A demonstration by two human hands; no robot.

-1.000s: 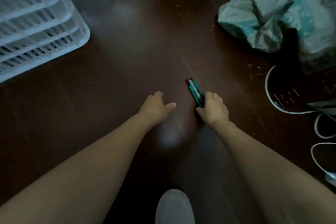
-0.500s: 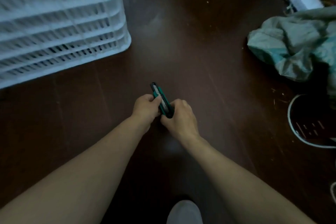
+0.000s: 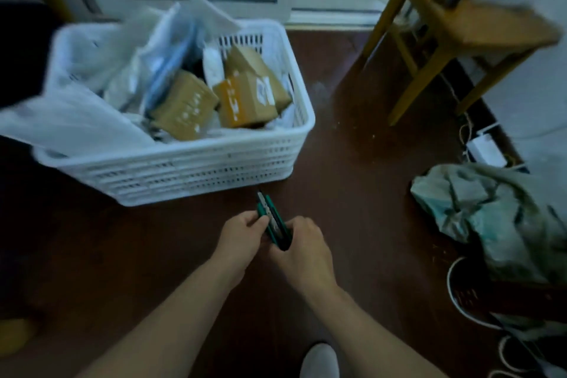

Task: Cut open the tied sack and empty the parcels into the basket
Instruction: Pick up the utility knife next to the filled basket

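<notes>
Head cam, looking down at a dark brown floor [image 3: 352, 199]. I'm using the white slotted basket [image 3: 190, 172] as reference for everything.

- Basket is heaped above its rim with parcels: two brown cardboard boxes [image 3: 184, 106] in the middle, an orange-brown box [image 3: 242, 100] to their right, and white and grey poly mailers [image 3: 92, 70] filling the left half and spilling over the left rim.
- Writing: boxes carry white printed marks, and the orange-brown one has a pale label with dark characters. All motion-blurred, so I can't read a word or a brand.
- Green utility knife [image 3: 270, 218] is just in front of the basket's near wall, off the floor, tip towards the basket's near right corner. A pale metal strip runs along it to the tip. I can't tell if the blade is out.
- Left hand [image 3: 242, 233]: fingers curled, pinching the knife's mid-body from the left.
- Right hand [image 3: 303, 245]: wrapped round the knife's rear end. Both hands are clamped on the same tool, near each other.
- Sack [image 3: 491, 209]: grey-green, crumpled and slack on the floor, well to the right of the basket, touching neither it nor the hands.
- Wooden stool [image 3: 454, 27] is right of the basket's far corner. A white adapter [image 3: 487, 149] and a white cable [image 3: 451, 291] lie beyond and beside the sack.
- Pale shoe toe [image 3: 319, 359] is at the bottom edge, nearer me than the basket.
</notes>
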